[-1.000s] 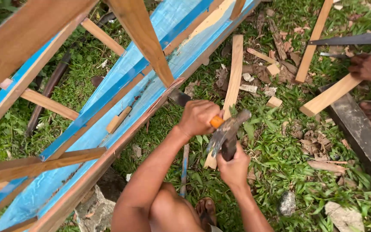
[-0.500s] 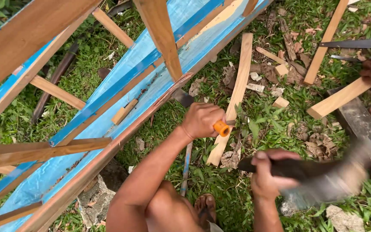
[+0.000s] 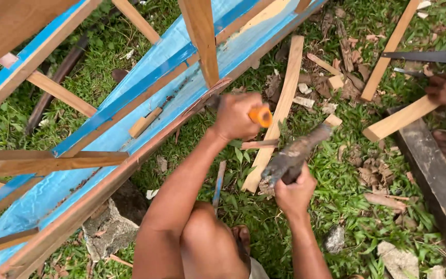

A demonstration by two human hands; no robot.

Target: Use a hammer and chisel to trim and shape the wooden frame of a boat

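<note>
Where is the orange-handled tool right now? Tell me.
In the head view, the orange-handled tool sits just right of centre, in the left hand, against the blue hull's wooden edge, beside the mallet in the right hand.

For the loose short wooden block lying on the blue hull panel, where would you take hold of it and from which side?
Grip the short wooden block across its narrow width near the middle, coming from above. It lies flat on the blue panel with its long sides exposed, and the frame slats leave the space over it open.

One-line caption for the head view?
Left hand holds an orange-handled chisel against the blue boat's edge; right hand grips a hammer.
</note>
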